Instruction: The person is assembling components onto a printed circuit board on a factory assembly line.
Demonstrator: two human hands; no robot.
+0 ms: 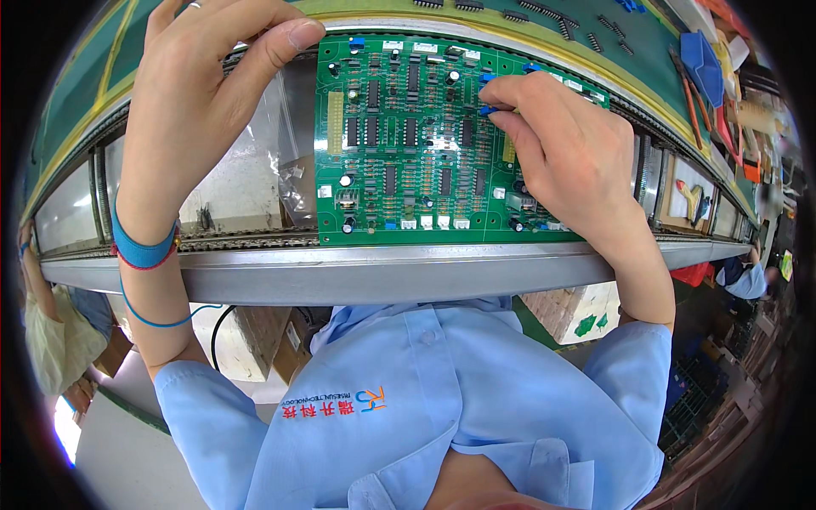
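Note:
A green circuit board (408, 144) packed with black chips and small parts lies on a conveyor rail (382, 270) in front of me. My left hand (208, 76) rests at the board's upper left corner, thumb touching its edge, holding nothing. A blue wrist strap (143, 248) with a coiled cord wraps that wrist. My right hand (561, 144) lies over the board's right part, its fingertips pinching a small blue component (487, 109) against the board. Another blue component (486, 78) stands just above it.
A green mat (527, 34) beyond the board carries several black pin strips (565, 25). Blue bins and tools (701, 64) sit at the far right. Other people work at the left edge (47, 331) and right edge (748, 276). Cardboard boxes (272, 340) stand below the rail.

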